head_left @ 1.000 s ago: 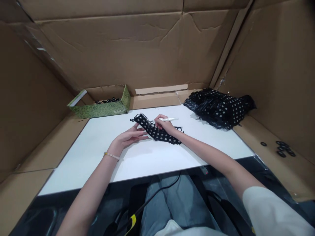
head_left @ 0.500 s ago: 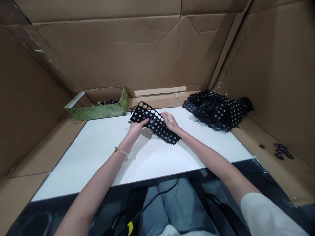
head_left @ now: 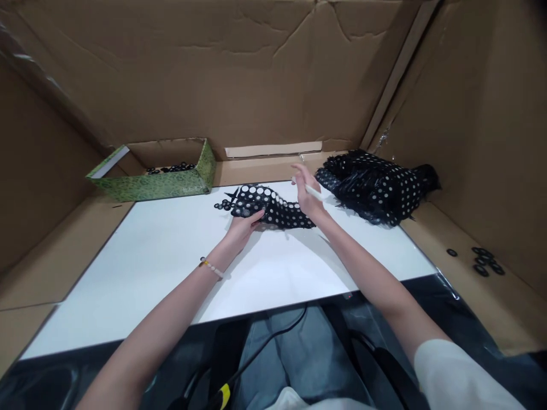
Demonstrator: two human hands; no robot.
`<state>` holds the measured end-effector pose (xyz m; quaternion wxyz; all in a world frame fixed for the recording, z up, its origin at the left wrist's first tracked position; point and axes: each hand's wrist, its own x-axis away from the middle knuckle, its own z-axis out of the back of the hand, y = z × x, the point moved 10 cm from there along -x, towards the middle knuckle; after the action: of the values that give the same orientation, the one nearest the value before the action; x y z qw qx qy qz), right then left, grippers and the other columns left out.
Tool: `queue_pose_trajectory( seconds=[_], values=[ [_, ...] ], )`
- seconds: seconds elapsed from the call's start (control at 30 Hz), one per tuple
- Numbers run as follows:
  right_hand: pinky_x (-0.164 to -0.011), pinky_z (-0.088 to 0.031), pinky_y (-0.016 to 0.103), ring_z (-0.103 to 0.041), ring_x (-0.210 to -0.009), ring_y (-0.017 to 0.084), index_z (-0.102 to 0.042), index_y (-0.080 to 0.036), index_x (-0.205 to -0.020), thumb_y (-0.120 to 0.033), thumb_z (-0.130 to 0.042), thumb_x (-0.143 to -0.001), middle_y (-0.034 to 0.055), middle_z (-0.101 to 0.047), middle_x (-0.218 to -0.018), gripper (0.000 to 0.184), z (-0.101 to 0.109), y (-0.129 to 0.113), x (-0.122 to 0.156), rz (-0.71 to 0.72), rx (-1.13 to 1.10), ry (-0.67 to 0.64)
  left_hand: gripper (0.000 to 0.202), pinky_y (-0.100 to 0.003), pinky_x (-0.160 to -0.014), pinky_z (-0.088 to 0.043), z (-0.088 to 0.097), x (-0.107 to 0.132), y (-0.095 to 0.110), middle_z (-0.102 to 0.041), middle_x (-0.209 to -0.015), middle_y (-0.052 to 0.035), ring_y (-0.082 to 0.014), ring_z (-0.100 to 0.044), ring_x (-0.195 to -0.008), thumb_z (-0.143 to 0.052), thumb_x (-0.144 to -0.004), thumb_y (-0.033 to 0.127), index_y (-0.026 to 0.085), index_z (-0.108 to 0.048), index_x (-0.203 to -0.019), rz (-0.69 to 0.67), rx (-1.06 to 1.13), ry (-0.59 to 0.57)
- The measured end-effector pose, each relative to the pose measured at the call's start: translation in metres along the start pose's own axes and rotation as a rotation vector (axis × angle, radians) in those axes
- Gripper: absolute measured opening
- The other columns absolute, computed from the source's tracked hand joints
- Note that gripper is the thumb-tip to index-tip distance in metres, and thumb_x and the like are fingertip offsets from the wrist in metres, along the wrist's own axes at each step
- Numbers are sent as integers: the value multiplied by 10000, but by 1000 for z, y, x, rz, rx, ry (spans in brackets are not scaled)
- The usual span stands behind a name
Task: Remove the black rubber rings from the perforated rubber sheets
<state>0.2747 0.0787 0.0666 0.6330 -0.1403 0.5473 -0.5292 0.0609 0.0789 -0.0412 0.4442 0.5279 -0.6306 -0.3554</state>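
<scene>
A black perforated strip (head_left: pixel 273 209) with white dots lies bunched on the white board, some of its round holes showing pale. My left hand (head_left: pixel 243 228) rests on its near left part, with the fingers over the edge, holding it down. My right hand (head_left: pixel 306 192) is raised just beyond the strip's right end and no longer touches it. A thin white stick (head_left: pixel 314 192) is held between its fingers. A small cluster of black rings (head_left: pixel 222 205) lies on the board just left of the strip.
A heap of black dotted material (head_left: pixel 376 188) sits at the far right of the white board (head_left: pixel 128 285). A green patterned box (head_left: pixel 149 185) with black rings inside stands at the far left. Several black rings (head_left: pixel 482 259) lie on the cardboard floor to the right, within cardboard walls.
My right hand has lifted off the strip and moved away with the stick. The strip has dropped flatter on the board, and my left hand stays on it.
</scene>
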Motion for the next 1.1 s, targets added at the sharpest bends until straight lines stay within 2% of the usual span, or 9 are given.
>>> queue_pose_trajectory(
  seconds=[0.1,0.17,0.27,0.33,0.43,0.8,0.93,1.1],
  values=[
    [-701,-483,288,-631,-810,181,-646,-228,-1178,-512,-243,-995,59,-676,-902,526,-25,1,10,-123,-287,-101,296,-348,-934,-547,4,-6,-4,-744,-1032,-92,-214,-676,-1015,-819,-635,85,144,-697,-899,37,60,-4],
    [-676,-488,278,-638,-806,175,-699,-214,-1062,-506,-371,-954,54,-693,-918,452,-46,-2,20,-158,-382,-204,269,-327,-926,-546,7,-9,-5,-743,-1044,-93,-205,-671,-1018,-796,-652,60,140,-707,-892,51,87,-8],
    [-776,-502,292,-652,-868,183,-732,-212,-937,-403,-593,-831,33,-723,-930,259,-66,-1,32,-163,-365,-283,244,-312,-918,-542,9,-12,-6,-739,-1074,-100,-204,-665,-1034,-767,-688,61,133,-722,-916,67,108,-16],
    [-786,-504,298,-655,-845,179,-732,-213,-937,-357,-625,-787,20,-730,-899,233,-73,6,39,-200,-335,-300,240,-320,-917,-538,8,-12,-5,-740,-1075,-105,-210,-665,-1034,-765,-702,82,131,-728,-933,61,108,-35],
    [-741,-508,293,-651,-786,172,-723,-210,-957,-372,-618,-780,10,-725,-841,262,-77,15,44,-256,-321,-305,259,-338,-922,-532,6,-11,-3,-745,-1061,-104,-214,-668,-1022,-780,-686,102,134,-728,-938,31,93,-49],
    [-712,-500,284,-641,-741,173,-718,-191,-869,-346,-622,-763,14,-701,-769,211,-83,19,49,-300,-389,-318,228,-363,-921,-529,8,-7,0,-758,-971,-98,-226,-686,-969,-802,-646,109,127,-724,-860,-22,83,9],
    [-702,-490,279,-621,-729,165,-692,-197,-862,-371,-577,-799,5,-686,-770,217,-86,19,52,-288,-320,-282,267,-384,-906,-527,14,-7,-1,-757,-951,-103,-249,-683,-980,-837,-596,147,133,-709,-831,-66,54,71],
    [-707,-456,261,-588,-756,157,-681,-198,-855,-353,-563,-807,2,-682,-797,201,-87,9,53,-235,-228,-253,315,-396,-889,-526,11,-7,-2,-756,-945,-103,-274,-677,-1002,-862,-566,190,140,-700,-832,-70,20,55]
  ],
)
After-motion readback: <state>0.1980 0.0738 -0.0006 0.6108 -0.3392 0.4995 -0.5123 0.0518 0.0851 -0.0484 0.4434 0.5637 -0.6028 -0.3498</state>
